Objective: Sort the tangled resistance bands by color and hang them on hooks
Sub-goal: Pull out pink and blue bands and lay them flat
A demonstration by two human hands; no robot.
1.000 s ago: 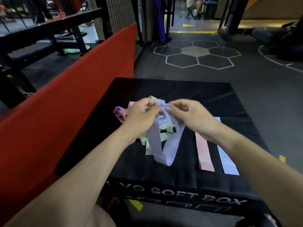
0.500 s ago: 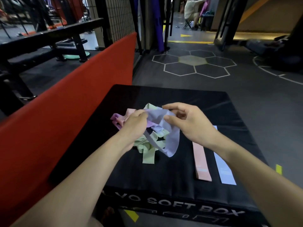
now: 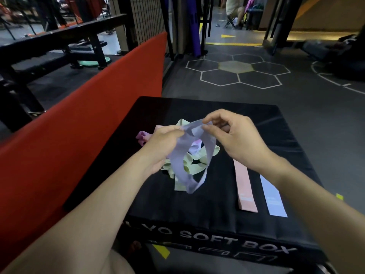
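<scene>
Lavender band (image 3: 183, 171) pinched at its top edge by both hands: left hand (image 3: 162, 147) clenched on one fold, right hand (image 3: 235, 141) nipping the other between thumb and forefinger. Loop hanging slack below the grip, twisted once, above the soft black worktop (image 3: 217, 206). Thin, flat, stretchy rubber; likely very light, limp, slightly tacky, clinging to itself, so best taken by an edge and shaken out flat, not tugged. Directly under the grip, a tangle of pale green bands (image 3: 193, 165), with pink-purple bands (image 3: 143, 137) beyond the left hand. To the right of the grip, already sorted flat: pink band (image 3: 245, 188) and pale blue band (image 3: 273, 198), side by side, apart. No hooks visible.
</scene>
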